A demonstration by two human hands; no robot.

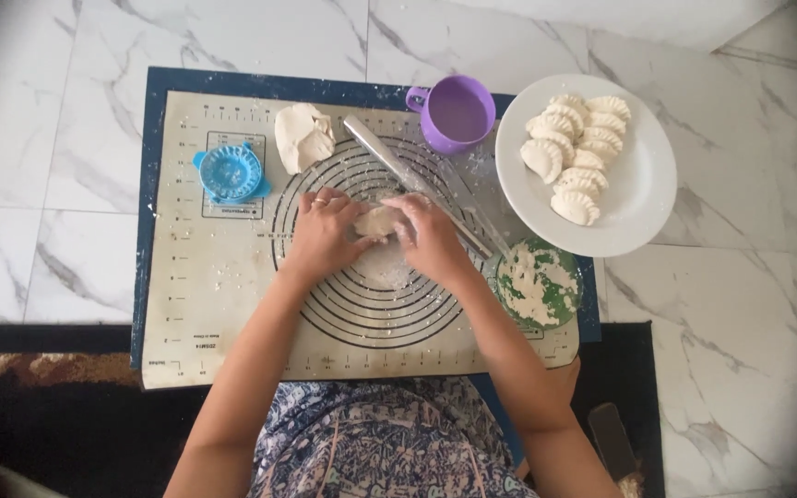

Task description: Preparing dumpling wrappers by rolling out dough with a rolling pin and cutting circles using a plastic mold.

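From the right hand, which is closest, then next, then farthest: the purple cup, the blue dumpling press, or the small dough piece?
1. Small dough piece: between both hands, touching the right hand.
2. Purple cup: up beyond the hand, at the mat's top edge.
3. Blue dumpling press: far over on the left side of the mat, past the left hand.

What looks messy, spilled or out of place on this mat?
Only loose flour dusts the mat around both hands and the dough piece. The rolling pin lies askew across the printed circles.
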